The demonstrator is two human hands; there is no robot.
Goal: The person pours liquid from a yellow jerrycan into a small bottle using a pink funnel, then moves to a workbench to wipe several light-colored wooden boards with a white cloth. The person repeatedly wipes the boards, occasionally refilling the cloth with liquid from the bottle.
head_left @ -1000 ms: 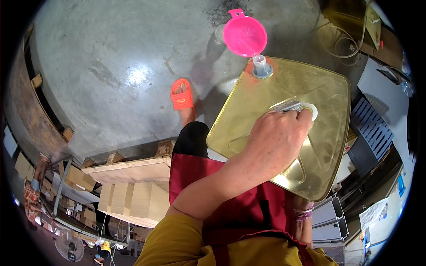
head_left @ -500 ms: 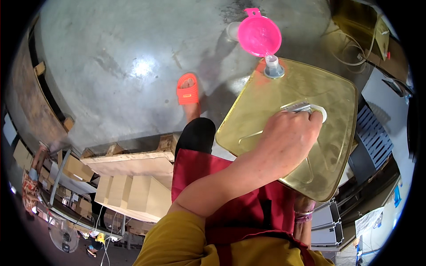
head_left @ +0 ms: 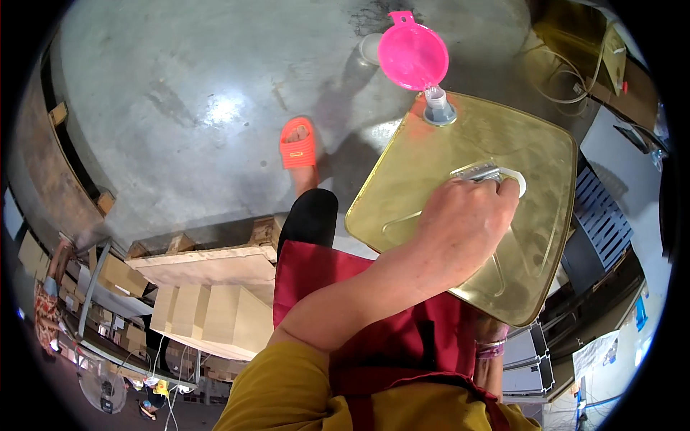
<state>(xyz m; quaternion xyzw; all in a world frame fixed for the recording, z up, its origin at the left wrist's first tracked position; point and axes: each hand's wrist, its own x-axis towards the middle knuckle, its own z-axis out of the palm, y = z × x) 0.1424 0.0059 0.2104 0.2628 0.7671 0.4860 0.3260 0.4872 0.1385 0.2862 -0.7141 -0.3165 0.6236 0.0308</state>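
A large square gold-coloured tin can (head_left: 532, 151) is held tilted in front of me. My left hand (head_left: 467, 223) is closed round the carrying handle (head_left: 481, 172) on its top, and a white curved piece shows beside the fingers. Clear liquid runs from the can's spout (head_left: 438, 109) into a pink funnel (head_left: 413, 54). The funnel sits over a whitish translucent container (head_left: 370, 49), mostly hidden beneath it. My right wrist (head_left: 491, 345), with bracelets on it, reaches behind the can's near edge; the can hides that hand's fingers.
My foot in an orange slipper (head_left: 297, 144) is on the grey floor, left of the can. Cardboard boxes (head_left: 215, 316) and a wooden pallet (head_left: 208, 262) are at the lower left. A clear hose (head_left: 575, 79) lies at the far right. Another person (head_left: 49, 309) is at the far left.
The view has shifted slightly, so the can and funnel appear a little further left. The liquid keeps running, and my left hand's hold looks the same.
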